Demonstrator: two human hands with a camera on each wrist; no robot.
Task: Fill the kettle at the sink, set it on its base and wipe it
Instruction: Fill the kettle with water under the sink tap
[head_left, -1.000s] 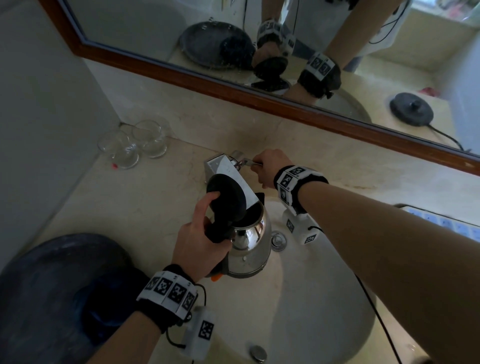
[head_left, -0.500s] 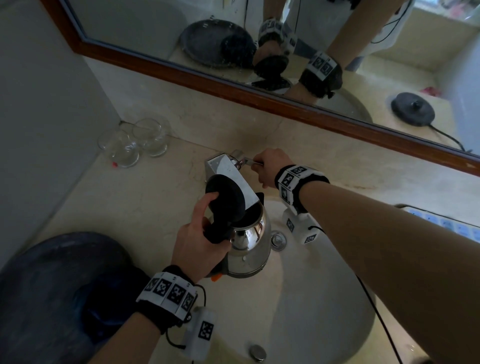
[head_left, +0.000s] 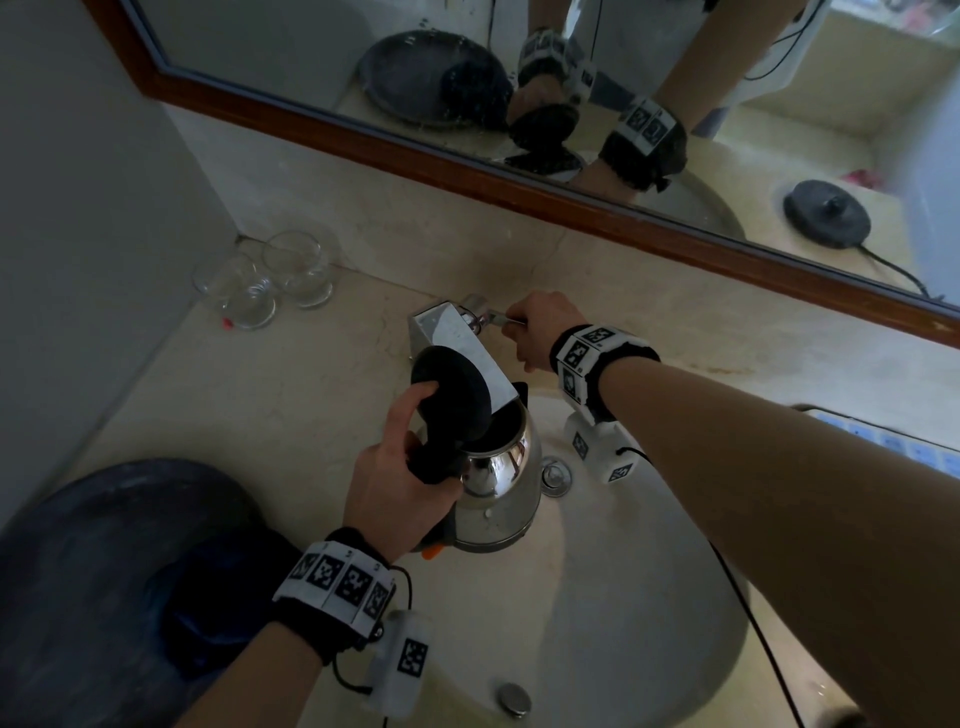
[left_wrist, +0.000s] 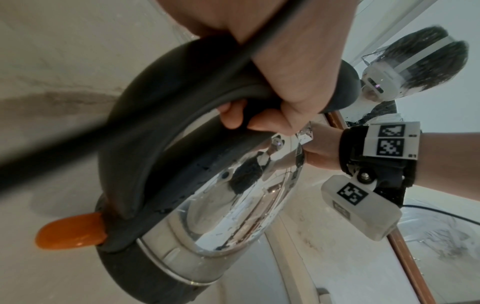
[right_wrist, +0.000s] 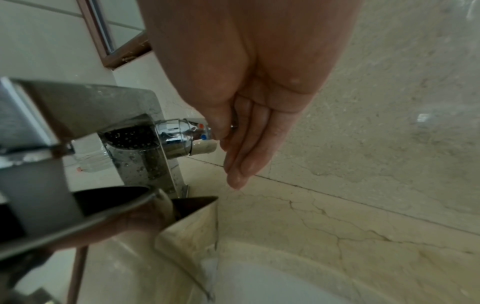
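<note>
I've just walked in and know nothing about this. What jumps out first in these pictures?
A shiny steel kettle with its black lid flipped up, held by the left hand under the square tap over the sink. The right hand reaches to the tap's lever at the back. Two glasses stand in the far left corner.

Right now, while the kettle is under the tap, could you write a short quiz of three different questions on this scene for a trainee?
1. True or false: the kettle's lid is shut.
2. Which hand holds the kettle's handle? A) left hand B) right hand C) both
3. Fill in: the right hand touches the tap's ____.

Key
1. False: the lid stands open, and the tap's spout reaches over the kettle's mouth.
2. A: the left hand grips it over the sink.
3. Lever: the fingers lie fairly straight at its end.
</note>
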